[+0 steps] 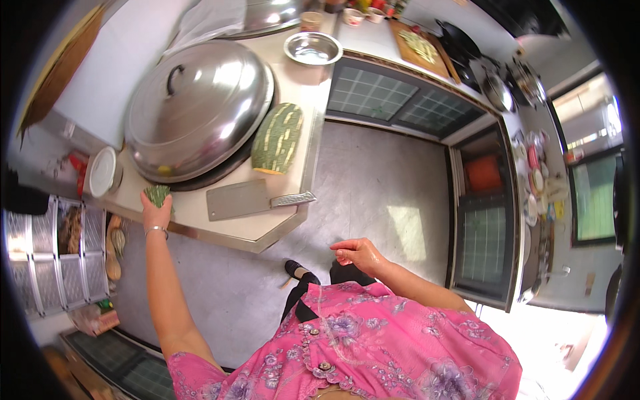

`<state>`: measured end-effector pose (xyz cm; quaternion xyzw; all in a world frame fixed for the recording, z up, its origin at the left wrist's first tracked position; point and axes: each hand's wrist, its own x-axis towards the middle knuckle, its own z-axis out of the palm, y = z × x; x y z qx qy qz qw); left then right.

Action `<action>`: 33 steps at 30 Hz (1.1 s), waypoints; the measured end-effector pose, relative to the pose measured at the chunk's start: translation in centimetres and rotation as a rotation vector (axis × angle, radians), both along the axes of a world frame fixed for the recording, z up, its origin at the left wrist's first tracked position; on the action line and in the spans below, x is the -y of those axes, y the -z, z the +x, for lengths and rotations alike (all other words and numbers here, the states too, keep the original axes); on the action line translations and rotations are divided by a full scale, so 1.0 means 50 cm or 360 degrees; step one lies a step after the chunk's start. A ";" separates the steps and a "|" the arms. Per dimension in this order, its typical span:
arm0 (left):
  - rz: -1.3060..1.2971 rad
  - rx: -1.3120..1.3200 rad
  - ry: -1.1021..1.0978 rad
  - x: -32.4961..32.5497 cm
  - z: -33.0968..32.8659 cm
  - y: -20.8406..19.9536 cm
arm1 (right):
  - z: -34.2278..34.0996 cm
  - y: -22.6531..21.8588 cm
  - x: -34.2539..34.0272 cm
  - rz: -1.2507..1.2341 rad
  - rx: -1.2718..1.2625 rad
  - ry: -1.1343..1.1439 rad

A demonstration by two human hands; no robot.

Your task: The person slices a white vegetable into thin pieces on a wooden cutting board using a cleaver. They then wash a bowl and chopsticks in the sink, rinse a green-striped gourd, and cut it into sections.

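Observation:
My left hand [156,215] reaches to the counter's front left edge, its fingers closed round a cut end of green striped squash [158,194]. Over the floor, at waist height, my right hand [358,256] hangs with loosely bent fingers and nothing visible in it. Flat on the counter [257,230] lies a wide cleaver [239,199], its metal handle [293,199] pointing right. Behind the cleaver rests the larger piece of squash [278,139], with orange flesh showing at its near end. It sits beside a big domed wok lid [200,107].
A steel bowl [313,49] stands at the counter's back right. Left of the lid is a white-lidded tub [104,172]. Farther off, a wooden cutting board [420,50] bears pale cut pieces. Grey floor [380,173] lies between the counter and cabinets.

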<state>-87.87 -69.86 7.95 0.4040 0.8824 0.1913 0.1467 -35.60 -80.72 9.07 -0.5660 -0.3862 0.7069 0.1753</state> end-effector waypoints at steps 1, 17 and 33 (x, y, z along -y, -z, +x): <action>0.0143 -0.0027 0.0016 0.014 -0.032 0.020 | 0.005 0.010 0.004 0.0027 0.0004 -0.0033; -0.0021 0.2250 0.0541 0.376 0.648 -0.039 | 0.360 0.031 0.297 0.0420 0.0255 0.0745; -0.1090 0.1609 0.1220 0.342 1.336 0.160 | 0.792 0.107 1.106 -0.0215 0.0952 0.2565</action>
